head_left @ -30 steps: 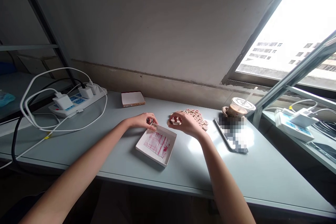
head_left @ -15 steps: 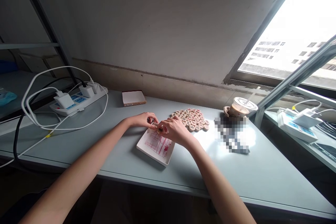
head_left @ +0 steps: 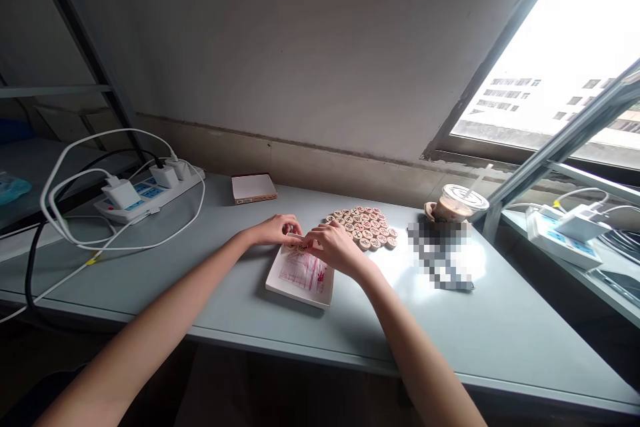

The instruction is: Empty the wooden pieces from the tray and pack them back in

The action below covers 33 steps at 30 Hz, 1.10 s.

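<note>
A shallow white box (head_left: 299, 296) lies on the desk before me, with a sheet printed in red lines inside it. My left hand (head_left: 278, 229) is curled at the box's far edge, thumb and fingers closing on its rim. From the right, my right hand (head_left: 327, 244) reaches over the same edge, its fingertips pinched at a round wooden Chinese chess piece (head_left: 301, 249) just inside the far wall. Another piece beside it is partly hidden by the fingers. Behind my right hand, many Chinese chess pieces (head_left: 370, 227) lie face up in a flat cluster.
The other half of the box (head_left: 254, 188) stands open near the wall. To the right are a lidded drink cup with a straw (head_left: 457, 203) and a blurred-out object (head_left: 443, 257). A power strip (head_left: 150, 193) with looping white cables (head_left: 65, 213) occupies the left.
The white box has turned slightly, its near corner swinging right. The piece at my right fingertips has shifted a little left, against the far wall. Both hands stay nearly in place.
</note>
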Motion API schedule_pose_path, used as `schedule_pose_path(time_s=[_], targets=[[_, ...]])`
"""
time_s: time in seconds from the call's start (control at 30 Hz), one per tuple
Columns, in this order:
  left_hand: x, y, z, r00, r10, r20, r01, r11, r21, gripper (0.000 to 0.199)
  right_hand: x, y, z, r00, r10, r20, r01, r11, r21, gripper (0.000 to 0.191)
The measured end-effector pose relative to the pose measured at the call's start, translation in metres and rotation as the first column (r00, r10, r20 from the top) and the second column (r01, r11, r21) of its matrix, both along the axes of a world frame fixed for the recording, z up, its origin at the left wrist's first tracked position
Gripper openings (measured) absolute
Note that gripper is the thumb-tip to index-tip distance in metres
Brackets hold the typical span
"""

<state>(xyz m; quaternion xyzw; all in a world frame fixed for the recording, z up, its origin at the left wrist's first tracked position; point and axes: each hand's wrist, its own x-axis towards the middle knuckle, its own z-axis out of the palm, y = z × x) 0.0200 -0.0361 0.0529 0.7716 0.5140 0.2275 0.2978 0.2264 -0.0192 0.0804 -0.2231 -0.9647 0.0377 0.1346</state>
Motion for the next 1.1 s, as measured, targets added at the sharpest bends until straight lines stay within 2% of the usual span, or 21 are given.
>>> schedule_pose_path(time_s=[0.1,0.2,0.27,0.37,0.47,0.67,0.83,0.97,1.1], targets=[[0.002,0.001,-0.002,1.000,0.010,0.003,-0.010,1.000,0.023,0.036,0.011,0.012,0.003,0.994,-0.083,-0.064,0.084,0.996,0.017,0.021],[0.001,0.002,-0.003,0.999,0.018,0.032,-0.019,0.999,0.039,0.034,0.023,0.029,-0.004,0.960,-0.256,-0.117,0.271,0.952,0.140,0.022],[-0.001,0.002,-0.003,0.998,0.031,0.046,-0.033,0.998,0.046,0.032,0.030,0.038,-0.011,0.948,-0.303,-0.101,0.318,0.925,0.207,0.025],[-0.004,0.003,-0.004,0.996,0.070,0.061,-0.073,0.996,0.045,0.032,0.034,0.043,-0.021,0.957,-0.286,-0.053,0.291,0.927,0.235,0.024],[-0.009,0.004,-0.004,0.990,0.121,0.078,-0.125,0.991,0.050,0.034,0.032,0.042,-0.024,0.960,-0.275,-0.044,0.278,0.932,0.232,0.020],[-0.018,0.010,-0.009,0.976,0.201,0.079,-0.209,0.972,0.107,0.038,0.031,0.041,-0.021,0.957,-0.287,-0.037,0.288,0.927,0.243,0.017],[-0.020,0.012,-0.013,0.972,0.214,0.093,-0.227,0.963,0.148,0.038,0.033,0.040,-0.008,0.925,-0.328,-0.189,0.354,0.927,0.125,0.019],[-0.019,0.014,-0.015,0.972,0.213,0.099,-0.226,0.964,0.141,0.037,0.025,0.027,0.004,0.944,-0.244,-0.222,0.258,0.966,0.034,0.020],[-0.018,0.015,-0.016,0.973,0.209,0.097,-0.222,0.964,0.145,0.035,0.009,0.011,0.001,0.983,-0.143,-0.114,0.151,0.986,0.066,0.018]])
